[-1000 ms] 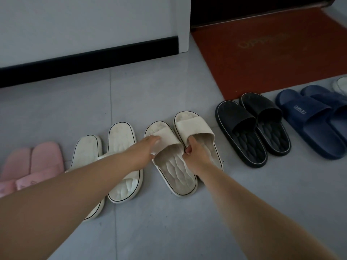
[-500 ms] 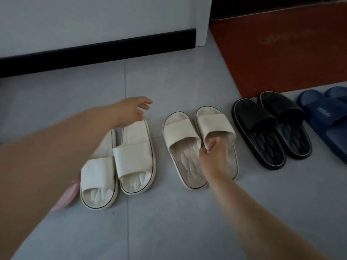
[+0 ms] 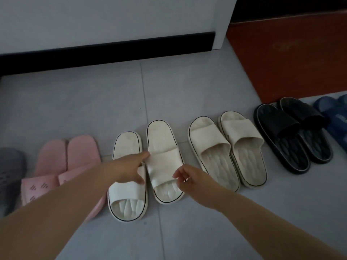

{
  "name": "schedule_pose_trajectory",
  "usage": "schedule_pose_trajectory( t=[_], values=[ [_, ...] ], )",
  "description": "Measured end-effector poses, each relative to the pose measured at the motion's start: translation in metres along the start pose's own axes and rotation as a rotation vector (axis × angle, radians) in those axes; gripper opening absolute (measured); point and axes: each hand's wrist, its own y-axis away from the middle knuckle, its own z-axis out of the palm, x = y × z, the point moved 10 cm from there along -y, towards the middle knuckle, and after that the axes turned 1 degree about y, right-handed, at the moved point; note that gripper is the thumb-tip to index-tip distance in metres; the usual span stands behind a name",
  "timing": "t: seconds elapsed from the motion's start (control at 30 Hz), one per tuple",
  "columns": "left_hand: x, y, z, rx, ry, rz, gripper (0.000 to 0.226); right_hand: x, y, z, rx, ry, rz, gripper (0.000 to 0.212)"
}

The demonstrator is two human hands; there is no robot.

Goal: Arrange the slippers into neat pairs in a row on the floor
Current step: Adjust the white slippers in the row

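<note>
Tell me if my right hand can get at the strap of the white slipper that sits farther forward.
Probably yes. The right hand is at the right edge of the white slipper's strap with nothing between them; the left hand touches only its left edge.
</note>
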Motion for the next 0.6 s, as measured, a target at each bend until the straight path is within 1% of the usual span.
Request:
schedule_pose_trajectory(
  t=[0.1,0.2,0.3,0.37,0.43,0.47,0.5,0.53,0.57,0.6],
  values=[
    [-0.001,-0.003,-0.004,-0.006,0.025,0.02,0.075,0.005,0.003,-0.02,0.067,0.063,0.094,0.015],
    [-0.003,-0.004,-0.011,0.032,0.065,-0.011,0.069,0.007,0.003,-0.026,0.049,0.052,0.137,0.014],
    [0.003,-0.005,-0.018,0.098,0.133,-0.02,0.053,0.001,0.003,-0.023,0.016,0.008,0.121,0.014],
    [0.008,-0.003,-0.025,0.138,0.254,-0.049,0.045,-0.009,0.001,-0.032,0.047,-0.095,0.064,0.018],
    [0.008,0.004,-0.039,0.238,0.442,-0.085,0.034,-0.028,-0.005,-0.055,0.143,-0.278,-0.025,0.022],
    [0.01,0.01,-0.045,0.279,0.576,-0.104,0.034,-0.041,-0.009,-0.073,0.212,-0.345,-0.078,0.022],
    [0.012,0.013,-0.051,0.298,0.774,-0.122,0.036,-0.054,-0.014,-0.093,0.287,-0.4,-0.128,0.022],
    [0.017,0.017,-0.053,0.283,1.019,-0.142,0.038,-0.067,-0.019,-0.114,0.364,-0.431,-0.171,0.023],
    [0.023,0.018,-0.055,0.259,1.261,-0.153,0.031,-0.078,-0.025,-0.133,0.434,-0.432,-0.198,0.025],
    [0.03,0.023,-0.059,0.266,1.455,-0.175,0.02,-0.087,-0.032,-0.148,0.461,-0.389,-0.207,0.024]
  ],
)
